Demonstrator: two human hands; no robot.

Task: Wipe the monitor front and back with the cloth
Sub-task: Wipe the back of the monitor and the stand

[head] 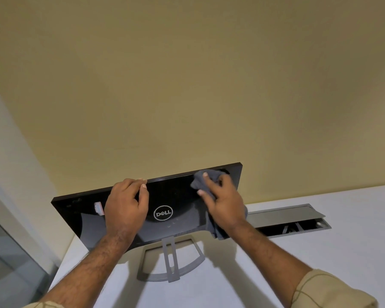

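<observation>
A black Dell monitor stands on a white desk with its glossy back facing me and its grey stand below. My left hand grips the monitor's top edge left of centre, fingers curled over the rim and thumb on the back panel. My right hand presses a dark grey cloth flat against the upper right of the back panel. Part of the cloth hangs down below my right wrist. The screen side is hidden from me.
The white desk reaches to a yellow wall behind the monitor. A grey cable hatch in the desk stands open just right of the monitor. A glass partition runs along the left edge.
</observation>
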